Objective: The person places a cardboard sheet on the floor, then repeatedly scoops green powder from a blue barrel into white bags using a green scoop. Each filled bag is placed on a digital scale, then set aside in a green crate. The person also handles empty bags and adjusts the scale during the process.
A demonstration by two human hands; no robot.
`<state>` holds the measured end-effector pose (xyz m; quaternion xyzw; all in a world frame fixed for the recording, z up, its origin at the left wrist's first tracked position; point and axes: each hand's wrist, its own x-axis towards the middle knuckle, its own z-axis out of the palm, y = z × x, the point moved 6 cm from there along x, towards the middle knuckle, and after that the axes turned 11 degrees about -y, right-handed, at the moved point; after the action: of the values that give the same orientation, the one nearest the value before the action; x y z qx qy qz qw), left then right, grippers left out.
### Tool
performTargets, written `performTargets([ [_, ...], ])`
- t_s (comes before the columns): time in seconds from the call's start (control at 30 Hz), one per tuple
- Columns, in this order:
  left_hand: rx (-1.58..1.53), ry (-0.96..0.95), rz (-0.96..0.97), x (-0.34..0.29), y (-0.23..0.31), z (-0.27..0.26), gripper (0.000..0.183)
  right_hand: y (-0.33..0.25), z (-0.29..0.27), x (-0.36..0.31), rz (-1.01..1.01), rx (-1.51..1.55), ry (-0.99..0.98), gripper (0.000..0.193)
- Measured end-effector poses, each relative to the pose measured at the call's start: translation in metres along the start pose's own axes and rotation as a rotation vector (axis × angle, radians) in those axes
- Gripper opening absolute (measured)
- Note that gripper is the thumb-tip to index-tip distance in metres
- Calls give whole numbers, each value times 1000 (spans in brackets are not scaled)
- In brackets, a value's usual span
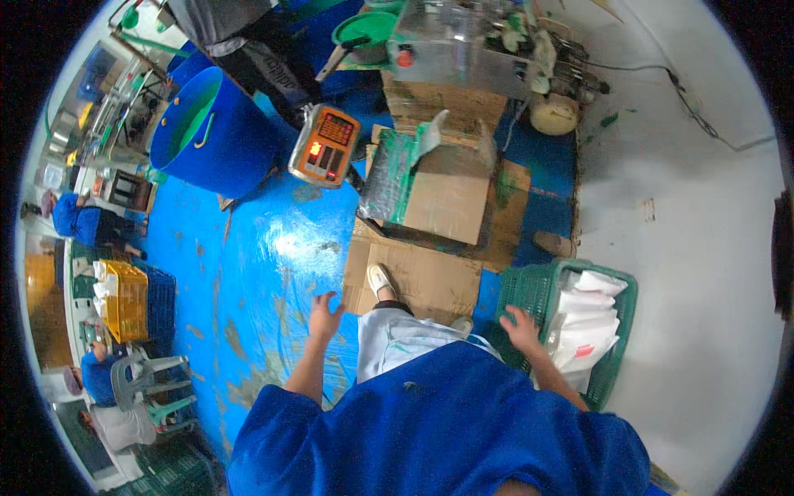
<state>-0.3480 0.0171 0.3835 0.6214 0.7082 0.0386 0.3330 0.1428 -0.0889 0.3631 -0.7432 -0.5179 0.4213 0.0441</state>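
My left hand (325, 316) hangs over the blue floor (277, 248), fingers apart and with nothing in it. At my right side, my right hand (521, 328) is beside the near-left part of a green plastic crate (627, 339), its fingers spread; whether it touches the rim I cannot tell. Several white packages (583, 322) are stacked in the crate, one with a red mark. Ahead of me stands a platform scale with an orange-framed display (325, 147), its digits lit red. Flattened cardboard (451, 194) and green-and-clear plastic wrap (393, 178) cover its platform.
A tall blue barrel (240, 140) stands left of the scale, with a person's dark-trousered leg (269, 70) behind it. A steel machine (455, 50) is at the far side. Cardboard (430, 277) lies underfoot. Yellow crates (128, 302), grey chairs (145, 376) and people are far left; a white wall (695, 273) is right.
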Motion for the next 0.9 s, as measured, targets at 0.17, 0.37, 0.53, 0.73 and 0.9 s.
performTargets([
  [0.17, -318, 122, -159, 33, -40, -27, 40, -122, -49, 151, -198, -142, 6, 41],
  [0.37, -491, 200, 36, 112, 30, -63, 54, -327, -56, 296, -600, 416, -21, 47],
  [0.53, -734, 193, 123, 157, 79, -97, 70, -419, -57, 367, -531, 478, 30, 53],
  [0.73, -917, 41, 158, 158, 99, -100, 73, -431, -35, 430, -274, 312, -203, 78],
  [0.9, -908, -21, 161, 139, 99, -105, 75, -426, -16, 457, -191, 304, -107, 83],
])
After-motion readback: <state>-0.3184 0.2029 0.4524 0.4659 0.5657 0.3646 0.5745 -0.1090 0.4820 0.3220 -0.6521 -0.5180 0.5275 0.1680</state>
